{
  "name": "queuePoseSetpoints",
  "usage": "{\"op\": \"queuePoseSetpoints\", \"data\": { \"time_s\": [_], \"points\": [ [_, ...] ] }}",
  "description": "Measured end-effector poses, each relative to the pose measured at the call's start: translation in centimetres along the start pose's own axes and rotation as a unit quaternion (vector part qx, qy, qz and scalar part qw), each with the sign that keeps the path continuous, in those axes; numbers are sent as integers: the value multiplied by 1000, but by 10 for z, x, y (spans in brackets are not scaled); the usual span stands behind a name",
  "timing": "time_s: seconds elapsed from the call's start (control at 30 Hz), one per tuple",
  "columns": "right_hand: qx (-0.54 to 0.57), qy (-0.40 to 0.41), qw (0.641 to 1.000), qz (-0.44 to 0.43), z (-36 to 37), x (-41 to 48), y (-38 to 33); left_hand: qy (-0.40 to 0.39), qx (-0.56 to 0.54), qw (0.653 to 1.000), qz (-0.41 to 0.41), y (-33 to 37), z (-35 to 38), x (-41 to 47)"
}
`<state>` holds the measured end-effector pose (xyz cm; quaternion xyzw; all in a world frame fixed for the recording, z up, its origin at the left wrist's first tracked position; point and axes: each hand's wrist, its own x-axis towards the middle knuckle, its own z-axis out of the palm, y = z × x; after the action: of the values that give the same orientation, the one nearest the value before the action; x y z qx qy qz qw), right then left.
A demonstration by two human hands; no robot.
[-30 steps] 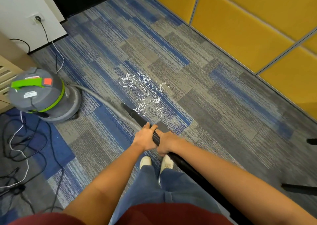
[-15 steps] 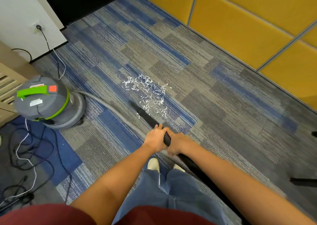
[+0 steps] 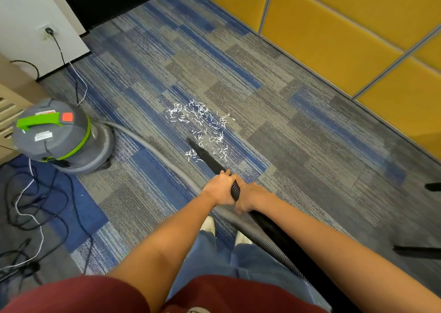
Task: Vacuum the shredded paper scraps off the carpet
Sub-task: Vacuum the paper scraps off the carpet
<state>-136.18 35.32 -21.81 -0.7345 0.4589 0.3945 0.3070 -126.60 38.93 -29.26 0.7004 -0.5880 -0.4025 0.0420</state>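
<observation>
A: What is changing over the last second?

B: The nozzle (image 3: 202, 154) is advancing. A second ago its tip was sitting at the near-left edge of the paper scraps (image 3: 200, 119); now it is reaching further in, toward the far right, with the tip lying among the near scraps. Half a second ago it was blurring, so it is travelling, not resting.

A: Is the pile shrinking?

B: Only slightly, as far as I can tell. The far half of the patch is looking unchanged. A small cluster is still lying just left of the nozzle shaft, and a few more just right of it. Judgement: the pass is only beginning, and most of the work is remaining.

A: Hands?

B: The left hand (image 3: 218, 188) is wrapping round the ribbed black grip just behind the nozzle; the right hand (image 3: 248, 198) is clasping the same tube directly behind it, the two touching. Both are holding firmly.

A: How are the scraps looking, and where?

B: Thin white slivers, short, lying loose and scattered in one patch on the blue and grey carpet (image 3: 286, 134), in the middle of the floor, well apart from the yellow panels (image 3: 334, 38) on the right. They are sitting on top of the pile, so I am expecting them to lift easily.

A: The machine?

B: The canister (image 3: 55, 136) is standing at the left, its grey hose (image 3: 148, 143) curving across the carpet toward the person's legs.
</observation>
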Motion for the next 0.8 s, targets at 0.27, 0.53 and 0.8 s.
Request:
{"op": "queuePoseSetpoints", "data": {
  "time_s": [0.27,0.53,0.8],
  "points": [
    [-40,15,999,-32,-2,-5,2,58,-68,995,-35,5,14,-8],
    [370,-157,915,-19,-13,-21,35,61,-67,995,-53,15,17,-6],
    [-23,6,1000,-1,3,-32,32,17,35,996,82,25,16,4]
  ]
}}
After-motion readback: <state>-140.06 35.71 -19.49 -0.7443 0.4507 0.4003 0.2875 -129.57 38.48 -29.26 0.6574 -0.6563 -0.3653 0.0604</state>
